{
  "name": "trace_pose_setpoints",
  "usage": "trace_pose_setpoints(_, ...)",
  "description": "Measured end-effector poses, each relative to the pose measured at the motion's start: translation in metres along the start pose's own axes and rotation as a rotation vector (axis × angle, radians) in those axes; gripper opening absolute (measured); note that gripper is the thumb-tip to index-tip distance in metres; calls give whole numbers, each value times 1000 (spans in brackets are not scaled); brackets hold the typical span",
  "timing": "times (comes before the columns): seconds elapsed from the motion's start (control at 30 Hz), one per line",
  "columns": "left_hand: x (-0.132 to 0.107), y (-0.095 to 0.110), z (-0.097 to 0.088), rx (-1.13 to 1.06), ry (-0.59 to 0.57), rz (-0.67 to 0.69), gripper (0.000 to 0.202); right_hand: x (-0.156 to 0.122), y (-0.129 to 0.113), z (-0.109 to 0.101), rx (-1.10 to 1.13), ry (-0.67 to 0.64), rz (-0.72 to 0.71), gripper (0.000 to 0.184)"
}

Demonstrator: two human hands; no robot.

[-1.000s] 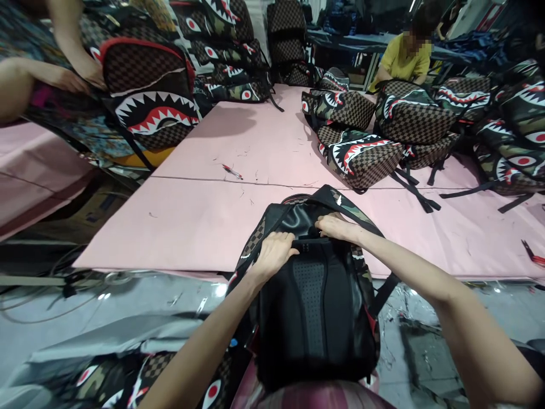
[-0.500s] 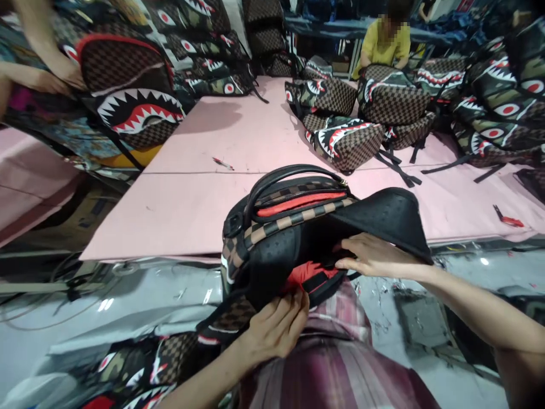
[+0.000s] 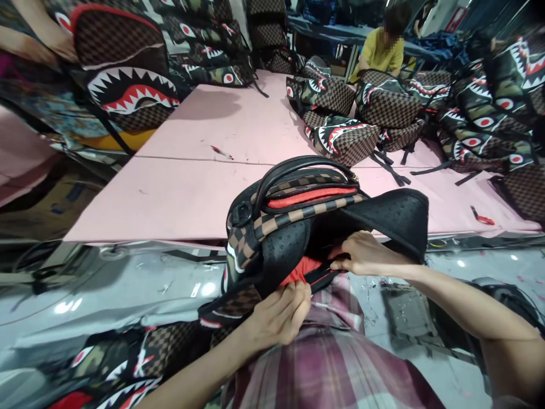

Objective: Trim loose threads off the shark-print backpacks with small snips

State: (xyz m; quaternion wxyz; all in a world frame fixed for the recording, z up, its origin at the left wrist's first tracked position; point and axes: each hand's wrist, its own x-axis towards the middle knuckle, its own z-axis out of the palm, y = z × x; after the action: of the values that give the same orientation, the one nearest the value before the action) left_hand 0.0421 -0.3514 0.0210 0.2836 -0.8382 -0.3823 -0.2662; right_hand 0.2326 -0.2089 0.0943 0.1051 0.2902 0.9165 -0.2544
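In front of me a backpack [image 3: 293,218] in brown check and black rests at the pink table's near edge, its black carry handle on top. A red-lined pocket gapes along its upper side. Its near opening shows red lining [image 3: 300,270] and a black edge strip. My left hand [image 3: 284,309] is closed on the near edge of this opening, fingertips at the lining. My right hand [image 3: 361,255] reaches in from the right, its fingers pinched on the black edge. Over the right wrist juts a black padded panel [image 3: 394,218]. Part of the right fingers is hidden in shadow.
Several shark-mouth backpacks [image 3: 347,136] lie on the pink table [image 3: 170,193], with more stacked right and back. A red pen [image 3: 221,152] and a red-handled cutter [image 3: 483,217] lie there too. Another person's hands [image 3: 46,45] hold a backpack at left; a person in yellow [image 3: 378,54] is behind.
My view has shifted slightly. The opening's black edge strip has narrowed and tilted between my hands, and my right hand has drawn a little closer to my left.
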Motion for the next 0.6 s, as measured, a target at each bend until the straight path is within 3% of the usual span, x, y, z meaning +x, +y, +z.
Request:
trace_pose_setpoints(0.4, -3, -1, 6, -32, 12, -64, 14, 7, -4, 9, 208, -20, 45, 23)
trace_pose_setpoints(0.6, -7, -2, 12, -27, 22, -70, 18, 12, 5, 13, 804, 266, 78, 33)
